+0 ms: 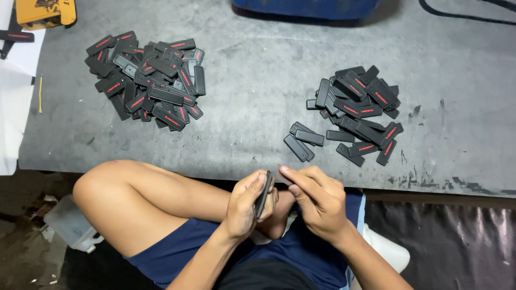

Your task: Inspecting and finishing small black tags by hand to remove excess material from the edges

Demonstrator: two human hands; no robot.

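My left hand [244, 207] grips a thin dark rectangular tag [263, 194], held edge-on near the front edge of the grey table [258, 91]. My right hand [317, 201] sits beside it, fingertips pinched on the tag's upper end. A large heap of black tags with red marks [148, 80] lies at the table's far left. A second, smaller heap of the same tags [357, 107] lies to the right, with a few loose ones [302, 140] closest to my hands.
A yellow object [45, 12] sits at the top left corner, a blue container [306, 7] at the top edge, and a black cable [462, 15] at top right. My bent knee [107, 198] is below the table edge. A white plastic jug [70, 225] stands on the floor.
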